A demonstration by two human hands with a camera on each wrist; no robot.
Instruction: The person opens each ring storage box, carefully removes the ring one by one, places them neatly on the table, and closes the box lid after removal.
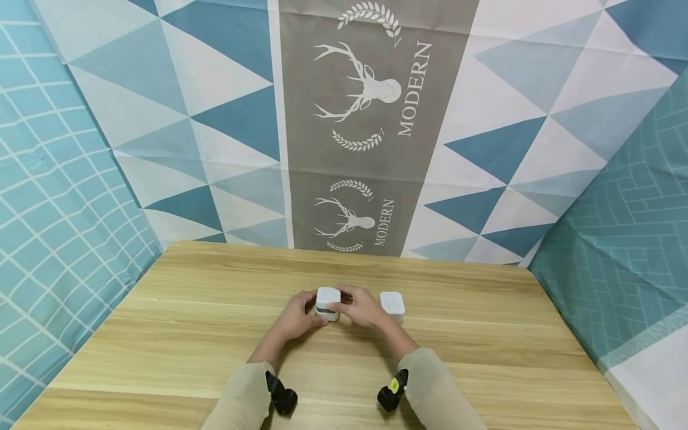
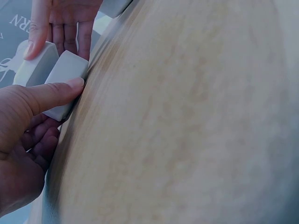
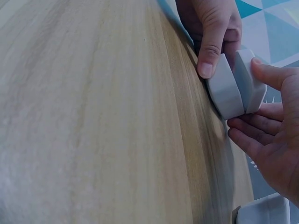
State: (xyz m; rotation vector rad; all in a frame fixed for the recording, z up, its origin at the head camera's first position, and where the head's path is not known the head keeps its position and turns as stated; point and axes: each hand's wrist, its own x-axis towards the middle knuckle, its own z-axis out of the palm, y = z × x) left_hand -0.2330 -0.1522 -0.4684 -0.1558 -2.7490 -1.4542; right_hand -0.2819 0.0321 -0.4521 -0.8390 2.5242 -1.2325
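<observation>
Two white square pieces with rounded corners are stacked near the middle of the table. My left hand (image 1: 297,316) holds the lower piece (image 1: 326,315) at the tabletop, with the thumb along its near side. The upper piece (image 1: 328,295) is pinched by my right hand (image 1: 365,307), thumb on the near side and fingers behind. In the right wrist view the upper piece (image 3: 252,84) leans against the lower piece (image 3: 225,88), and a wedge-shaped gap opens between them. Whether they are hollow is hidden.
A third white rounded-square piece (image 1: 392,303) stands on the wooden table (image 1: 215,334), just right of my right hand. Behind the table hangs a patterned cloth (image 1: 231,119) with deer heads and triangles. Blue cloths flank both sides.
</observation>
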